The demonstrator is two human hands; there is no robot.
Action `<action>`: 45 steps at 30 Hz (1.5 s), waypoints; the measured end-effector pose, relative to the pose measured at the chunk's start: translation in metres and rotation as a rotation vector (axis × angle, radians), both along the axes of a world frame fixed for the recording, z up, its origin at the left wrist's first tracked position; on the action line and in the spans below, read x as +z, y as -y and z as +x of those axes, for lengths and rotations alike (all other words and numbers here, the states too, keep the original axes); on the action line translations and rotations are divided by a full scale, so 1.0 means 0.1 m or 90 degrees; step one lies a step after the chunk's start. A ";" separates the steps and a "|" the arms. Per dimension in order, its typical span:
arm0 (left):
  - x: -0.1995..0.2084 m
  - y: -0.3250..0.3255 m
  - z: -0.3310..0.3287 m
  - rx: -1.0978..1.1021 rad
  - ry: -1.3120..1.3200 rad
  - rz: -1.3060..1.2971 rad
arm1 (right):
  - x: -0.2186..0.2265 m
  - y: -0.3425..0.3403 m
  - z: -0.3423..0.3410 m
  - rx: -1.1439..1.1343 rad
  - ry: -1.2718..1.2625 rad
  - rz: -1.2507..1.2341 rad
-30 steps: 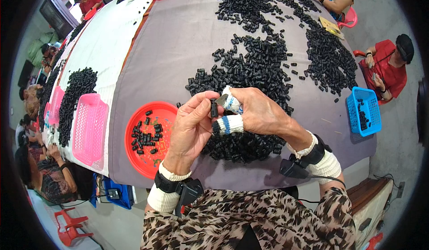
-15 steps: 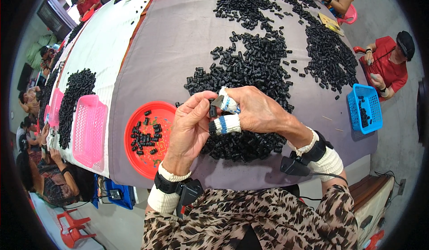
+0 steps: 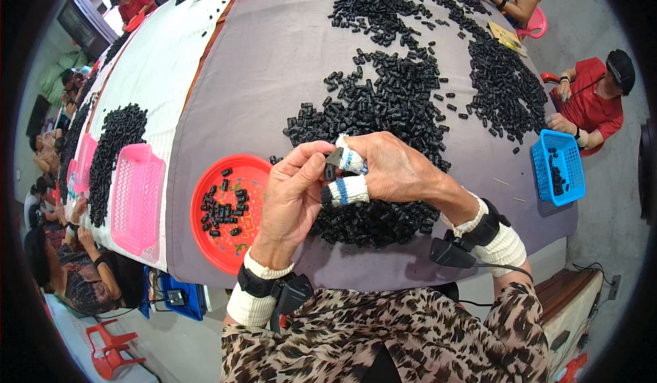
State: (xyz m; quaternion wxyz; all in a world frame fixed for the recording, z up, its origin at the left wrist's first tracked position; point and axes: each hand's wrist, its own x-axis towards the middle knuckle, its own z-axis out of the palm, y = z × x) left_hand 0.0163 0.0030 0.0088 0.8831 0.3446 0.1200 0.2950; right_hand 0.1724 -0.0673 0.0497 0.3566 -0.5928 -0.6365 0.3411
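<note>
Over the near side of the table, my left hand [image 3: 291,195] pinches a small black cylindrical part [image 3: 330,172] between thumb and fingertips. My right hand [image 3: 397,167] meets it there, with white cloth coverings on the thumb and a finger. It grips a small grey blade [image 3: 334,156] whose flat face lies against the top of the part; the rest of the blade is hidden by the fingers. Beneath and beyond both hands spreads a large heap of similar black parts [image 3: 383,102]. Left of my left hand, a red plate [image 3: 254,165] carries several loose black parts.
A blue basket [image 3: 576,147] with some black parts stands at the right edge, near a co-worker in red [image 3: 592,96]. On the left are a pink basket [image 3: 137,202] and another heap [image 3: 120,143]. Thin sticks [image 3: 510,190] lie on the grey cloth.
The black part and blade have shifted slightly in my fingertips, while both my arms stay in place. The co-worker at the right has lowered a hand toward the table beside the blue basket.
</note>
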 end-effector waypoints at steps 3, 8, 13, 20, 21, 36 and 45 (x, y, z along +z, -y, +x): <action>0.02 0.01 0.00 0.006 0.000 0.001 | 0.05 0.00 -0.01 0.004 0.022 -0.005; 0.02 0.03 -0.02 0.017 -0.024 0.007 | 0.04 0.01 -0.03 0.015 0.048 -0.001; 0.03 0.04 -0.03 0.025 -0.036 0.021 | -0.02 0.01 -0.02 0.030 0.085 0.025; 0.00 0.04 0.00 0.013 -0.023 -0.010 | 0.00 0.03 -0.03 0.008 0.042 0.018; 0.01 0.04 0.00 0.006 -0.004 -0.024 | -0.01 0.04 -0.03 -0.013 -0.008 0.020; -0.01 0.05 -0.03 0.012 0.002 -0.021 | -0.01 -0.01 -0.03 0.002 0.022 0.002; 0.03 0.04 -0.04 0.037 -0.021 0.002 | 0.00 0.01 -0.08 -0.015 0.042 0.051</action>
